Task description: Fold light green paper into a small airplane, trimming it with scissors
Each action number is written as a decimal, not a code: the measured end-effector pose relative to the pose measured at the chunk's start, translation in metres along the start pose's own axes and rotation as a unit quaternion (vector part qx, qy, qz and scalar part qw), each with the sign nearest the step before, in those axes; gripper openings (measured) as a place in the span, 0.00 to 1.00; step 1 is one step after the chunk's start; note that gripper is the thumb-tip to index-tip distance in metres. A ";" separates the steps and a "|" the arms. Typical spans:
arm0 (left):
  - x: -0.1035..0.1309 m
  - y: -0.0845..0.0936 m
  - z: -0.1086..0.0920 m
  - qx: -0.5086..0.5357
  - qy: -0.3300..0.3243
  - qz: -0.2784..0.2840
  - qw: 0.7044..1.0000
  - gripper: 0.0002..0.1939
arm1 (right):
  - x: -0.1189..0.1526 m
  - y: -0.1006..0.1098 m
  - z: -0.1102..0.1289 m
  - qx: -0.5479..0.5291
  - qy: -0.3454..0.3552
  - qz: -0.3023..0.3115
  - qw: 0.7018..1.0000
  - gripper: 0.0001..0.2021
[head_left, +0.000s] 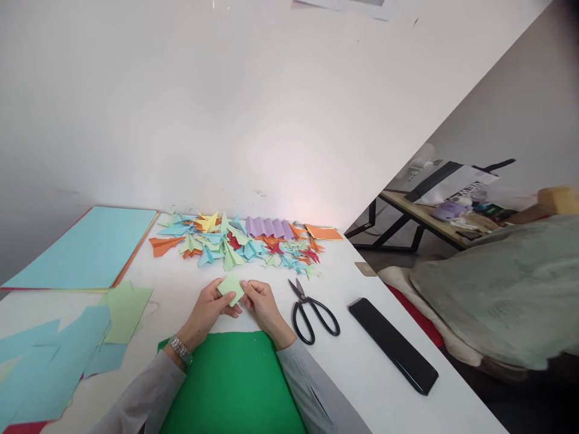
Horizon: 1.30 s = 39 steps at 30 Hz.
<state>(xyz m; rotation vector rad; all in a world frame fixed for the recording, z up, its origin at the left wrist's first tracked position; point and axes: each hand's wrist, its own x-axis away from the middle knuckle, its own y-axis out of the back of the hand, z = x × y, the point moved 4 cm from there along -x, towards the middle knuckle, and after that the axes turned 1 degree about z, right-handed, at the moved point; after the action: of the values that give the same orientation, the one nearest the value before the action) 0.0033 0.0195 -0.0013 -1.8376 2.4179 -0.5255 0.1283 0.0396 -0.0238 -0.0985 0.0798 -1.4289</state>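
Note:
Between my two hands is a small light green piece of paper (pixel 231 289), held up above the white table. My left hand (pixel 209 306), with a metal watch (pixel 181 349) on the wrist, grips its left side, thumb on top. At its right edge my right hand (pixel 262 304) pinches the paper between thumb and fingers. Below my wrists lies a green sheet (pixel 235 380). Just right of my right hand rest black-handled scissors (pixel 312 310), blades slightly apart. Behind my hands spreads a pile of folded paper shapes (pixel 233 256) in several colours.
At the back left lies a stack of large coloured sheets (pixel 85 247). Blue paper pieces (pixel 49 361) and a green piece (pixel 129 307) cover the left front. A purple pleated paper (pixel 269 228) stands by the wall. On the right are a long black case (pixel 392 345) and the table edge.

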 end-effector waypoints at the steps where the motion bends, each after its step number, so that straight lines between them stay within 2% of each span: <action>1: 0.000 0.000 0.000 -0.002 -0.002 -0.005 1.000 0.20 | 0.000 0.000 -0.001 -0.006 -0.005 0.000 1.000 0.23; 6: -0.002 0.005 -0.005 -0.008 -0.033 -0.042 0.999 0.31 | -0.003 0.000 -0.004 -0.054 -0.001 -0.021 0.998 0.22; 9: -0.001 0.005 -0.008 -0.014 -0.058 -0.046 0.997 0.33 | -0.005 0.001 -0.006 -0.073 0.000 -0.030 0.997 0.21; 18: 0.002 0.010 -0.009 -0.044 -0.075 -0.091 0.992 0.20 | -0.003 -0.002 -0.002 -0.068 0.026 -0.004 0.997 0.20; 24: -0.001 0.014 -0.009 -0.019 -0.083 -0.103 0.991 0.18 | -0.004 -0.001 -0.004 -0.118 -0.001 -0.009 0.993 0.20; 32: 0.000 0.013 -0.008 -0.017 -0.087 -0.105 0.990 0.19 | -0.003 -0.002 -0.003 -0.108 -0.002 0.014 0.994 0.16; 39: -0.001 0.013 -0.008 -0.016 -0.086 -0.104 0.991 0.20 | -0.004 -0.001 -0.004 -0.111 -0.001 0.003 0.994 0.11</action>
<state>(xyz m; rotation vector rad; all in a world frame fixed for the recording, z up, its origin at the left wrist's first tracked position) -0.0101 0.0253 0.0019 -2.0685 2.1515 -0.3267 0.1267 0.0429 -0.0277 -0.2823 0.2368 -1.4096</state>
